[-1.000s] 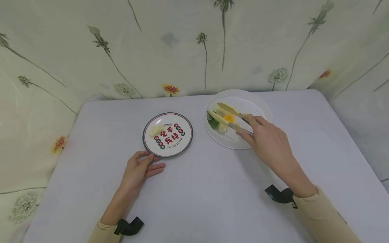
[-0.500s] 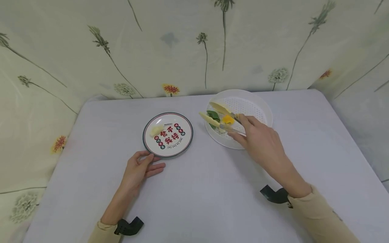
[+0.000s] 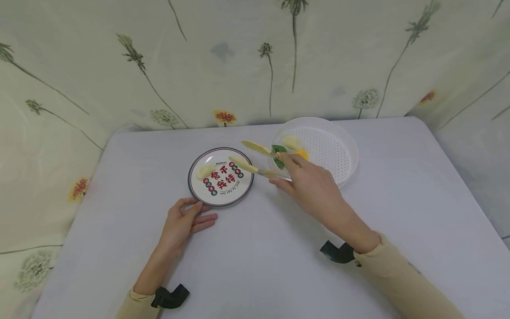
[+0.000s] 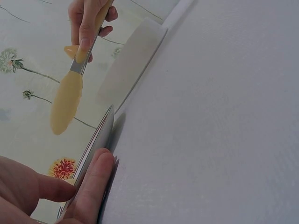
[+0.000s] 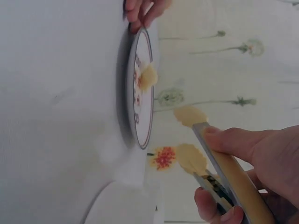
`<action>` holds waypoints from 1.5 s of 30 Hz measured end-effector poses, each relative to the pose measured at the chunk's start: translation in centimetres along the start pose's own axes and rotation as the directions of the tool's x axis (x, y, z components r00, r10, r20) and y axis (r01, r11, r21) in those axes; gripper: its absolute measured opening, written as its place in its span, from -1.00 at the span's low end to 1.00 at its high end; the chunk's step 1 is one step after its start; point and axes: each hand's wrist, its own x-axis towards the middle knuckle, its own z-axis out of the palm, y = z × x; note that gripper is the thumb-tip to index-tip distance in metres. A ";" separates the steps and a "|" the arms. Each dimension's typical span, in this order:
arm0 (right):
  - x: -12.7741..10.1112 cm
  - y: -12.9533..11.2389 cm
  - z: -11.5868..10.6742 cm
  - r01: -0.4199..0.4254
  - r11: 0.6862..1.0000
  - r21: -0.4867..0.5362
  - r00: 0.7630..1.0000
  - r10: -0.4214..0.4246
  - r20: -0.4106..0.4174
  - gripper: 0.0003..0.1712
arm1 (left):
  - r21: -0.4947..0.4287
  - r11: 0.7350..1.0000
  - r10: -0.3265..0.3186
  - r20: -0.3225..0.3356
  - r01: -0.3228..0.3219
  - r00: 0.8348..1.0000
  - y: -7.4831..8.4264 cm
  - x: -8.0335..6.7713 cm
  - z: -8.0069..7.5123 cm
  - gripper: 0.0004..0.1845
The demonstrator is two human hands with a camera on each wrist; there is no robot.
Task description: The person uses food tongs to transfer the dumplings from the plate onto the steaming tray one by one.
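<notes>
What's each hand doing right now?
Left hand: open, fingertips touching the plate rim.
Right hand: grips the tongs, tips apart, empty.

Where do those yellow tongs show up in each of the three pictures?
Head: tongs at centre, in the right hand, tips over the plate.
Left wrist: tongs upper left.
Right wrist: tongs lower right.
Shared landmark: the plate.

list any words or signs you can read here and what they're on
"食不我待": large red characters across the middle of the plate, as well as they can be made out.
Small print along the plate's upper and lower rim: too small to read.
Round coloured badges beside the characters: too blurred to read.
Nothing else carries text.
</notes>
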 end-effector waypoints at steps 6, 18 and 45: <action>0.8 -1.6 0.8 0.011 1.000 0.015 0.998 -0.012 0.055 -0.18 | -0.005 1.000 -0.004 -0.004 0.004 1.000 -0.2 0.3 0.1 -0.55; 2.2 -4.1 2.9 0.121 0.993 -0.003 0.987 -0.120 0.107 -0.17 | -0.014 1.000 -0.002 -0.009 0.002 1.000 -0.2 0.3 0.3 -0.55; 2.7 -3.8 4.9 0.215 0.973 -0.085 0.976 -0.216 -0.002 -0.42 | -0.021 1.000 -0.004 -0.020 0.003 1.000 0.0 0.1 0.3 -0.55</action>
